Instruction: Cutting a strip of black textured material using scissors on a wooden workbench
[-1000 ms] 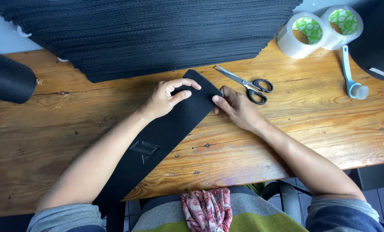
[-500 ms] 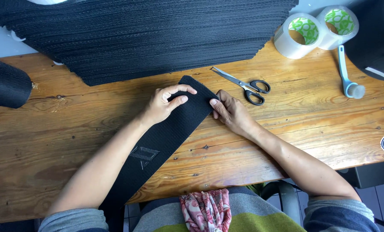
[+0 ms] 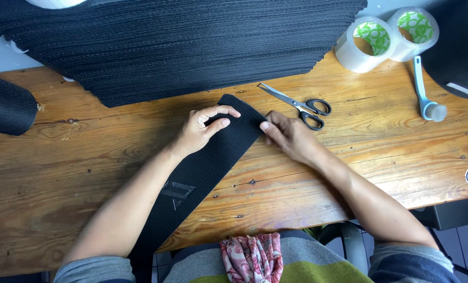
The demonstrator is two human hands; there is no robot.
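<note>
The left hand (image 3: 205, 128) is laid flat on the upper end of a black fabric strip (image 3: 208, 167), fingers spread and slightly curled, pressing rather than gripping. The right hand (image 3: 289, 137) is set against the strip's right edge near the top corner; the fingertips (image 3: 265, 126) touch that edge, but whether it is pinched cannot be told. The strip is seen to be long, black and finely ribbed, laid diagonally on the wooden table (image 3: 87, 167) from its upper end between the hands down to the near table edge, where it hangs over. A faint grey geometric mark (image 3: 176, 192) is noted on its lower half. Just beyond the right hand, black-handled scissors (image 3: 299, 105) are lying closed on the table. A large stack of black ribbed fabric (image 3: 181, 42) is spread across the far side. Two tape rolls (image 3: 383, 36) are standing at the upper right, touching each other, their hollow cores showing green-patterned lining. A light blue brush (image 3: 425, 94) is lying beside them.
</note>
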